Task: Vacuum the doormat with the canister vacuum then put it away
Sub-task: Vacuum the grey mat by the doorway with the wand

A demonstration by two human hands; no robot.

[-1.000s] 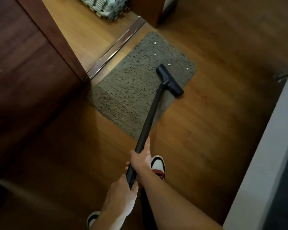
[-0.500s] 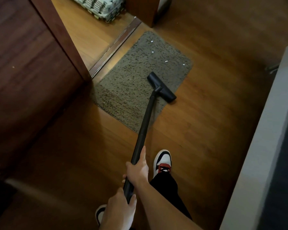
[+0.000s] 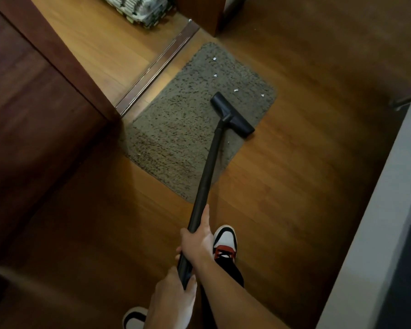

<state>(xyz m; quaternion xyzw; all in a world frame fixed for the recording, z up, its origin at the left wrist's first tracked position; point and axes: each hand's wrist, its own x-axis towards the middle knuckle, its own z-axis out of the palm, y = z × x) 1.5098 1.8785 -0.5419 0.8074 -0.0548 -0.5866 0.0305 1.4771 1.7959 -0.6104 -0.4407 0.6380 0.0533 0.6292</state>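
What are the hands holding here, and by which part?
Both hands grip the black vacuum wand at its near end: the right hand farther up the tube, the left hand just behind it, at the very end.

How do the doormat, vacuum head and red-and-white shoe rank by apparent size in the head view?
1. Doormat, largest.
2. Vacuum head and shoe look alike; the shoe is nearer the camera and partly hidden, so unranked.
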